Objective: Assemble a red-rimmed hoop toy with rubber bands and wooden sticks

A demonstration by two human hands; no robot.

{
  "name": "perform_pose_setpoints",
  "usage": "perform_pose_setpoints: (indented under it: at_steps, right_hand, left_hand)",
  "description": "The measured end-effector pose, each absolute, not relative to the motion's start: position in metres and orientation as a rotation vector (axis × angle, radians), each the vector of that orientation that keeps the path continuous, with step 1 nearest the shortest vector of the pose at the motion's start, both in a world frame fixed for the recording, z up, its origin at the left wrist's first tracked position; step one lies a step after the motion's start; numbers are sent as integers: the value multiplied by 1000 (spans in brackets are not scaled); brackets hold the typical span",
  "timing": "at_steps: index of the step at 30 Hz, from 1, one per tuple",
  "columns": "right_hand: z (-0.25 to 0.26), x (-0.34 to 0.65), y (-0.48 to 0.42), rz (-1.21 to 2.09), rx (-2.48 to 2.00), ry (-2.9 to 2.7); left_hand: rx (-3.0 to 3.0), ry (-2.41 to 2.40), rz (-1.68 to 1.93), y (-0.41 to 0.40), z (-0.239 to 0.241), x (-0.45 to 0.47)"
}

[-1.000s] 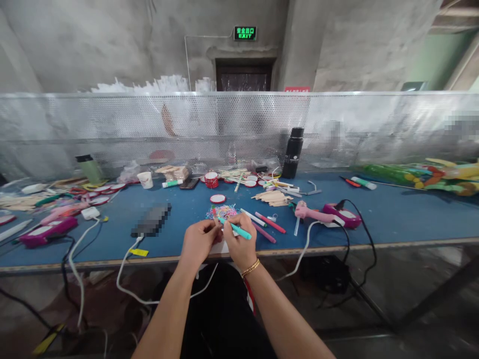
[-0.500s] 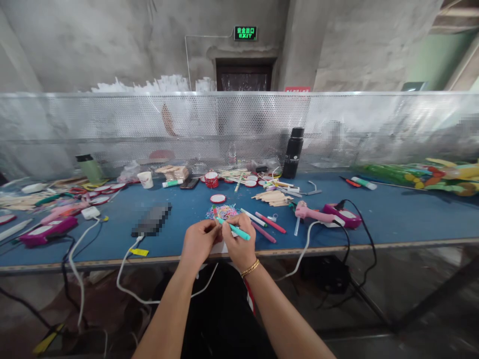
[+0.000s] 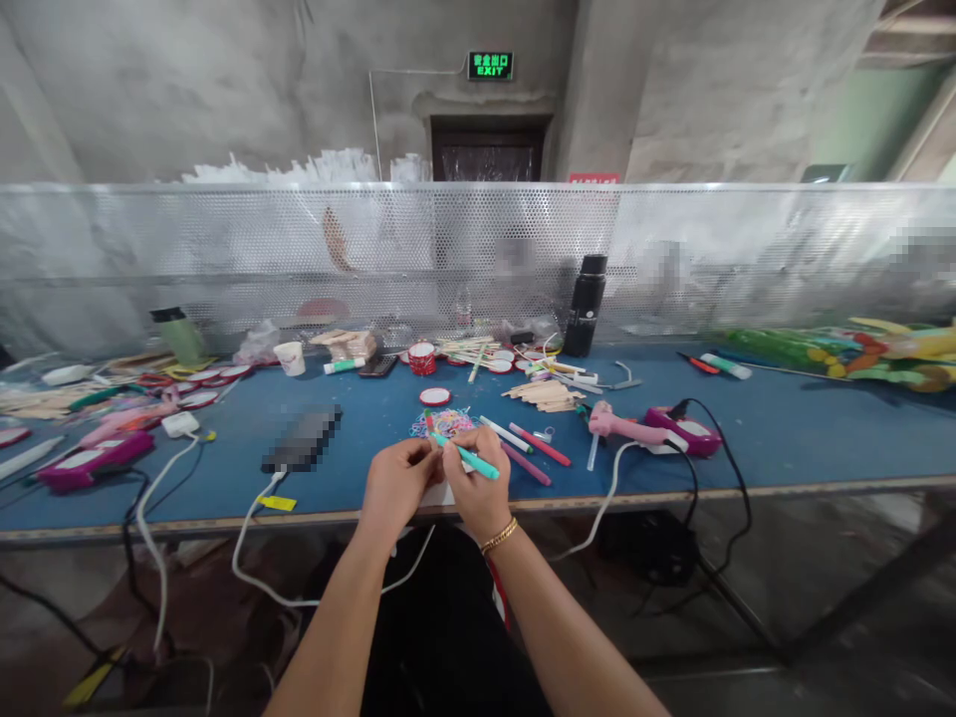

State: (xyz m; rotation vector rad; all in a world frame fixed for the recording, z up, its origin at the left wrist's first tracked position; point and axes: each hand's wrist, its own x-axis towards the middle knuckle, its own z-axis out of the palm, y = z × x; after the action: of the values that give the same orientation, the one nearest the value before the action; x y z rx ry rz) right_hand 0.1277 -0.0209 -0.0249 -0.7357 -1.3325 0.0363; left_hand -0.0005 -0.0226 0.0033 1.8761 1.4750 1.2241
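My right hand (image 3: 482, 480) is closed round a teal marker pen (image 3: 482, 465), which slants with its near end toward the lower right. Close beside it, my left hand (image 3: 399, 488) pinches a thin stick (image 3: 429, 423) whose upper end looks reddish and green. The two hands almost touch at the table's front edge, and the marker's tip meets the spot by the left fingertips. Something white (image 3: 442, 496), perhaps paper, shows below them. Just beyond lies a tangle of colourful loops (image 3: 452, 422). Right of my hands are a red marker (image 3: 541, 444), a white-bodied marker (image 3: 506, 434) and a pink marker (image 3: 527, 464).
A pixelated phone (image 3: 303, 438) on a white cable lies to the left. Wooden sticks (image 3: 549, 395), a small red drum (image 3: 422, 358) and a black bottle (image 3: 587, 307) stand or lie further back. A pink glue gun (image 3: 627, 426) rests to the right, before a perforated metal screen (image 3: 515, 259).
Hardly anything differs. Both hands keep the same place and grip, with the marker still held against the same spot.
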Motion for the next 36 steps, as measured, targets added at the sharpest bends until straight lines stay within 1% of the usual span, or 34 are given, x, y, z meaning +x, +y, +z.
perform_pose_setpoints:
  at_steps: [36]
  right_hand:
    - [-28, 128, -20, 43, -767, -1291]
  left_hand:
    - [1875, 1446, 1249, -24, 4, 0]
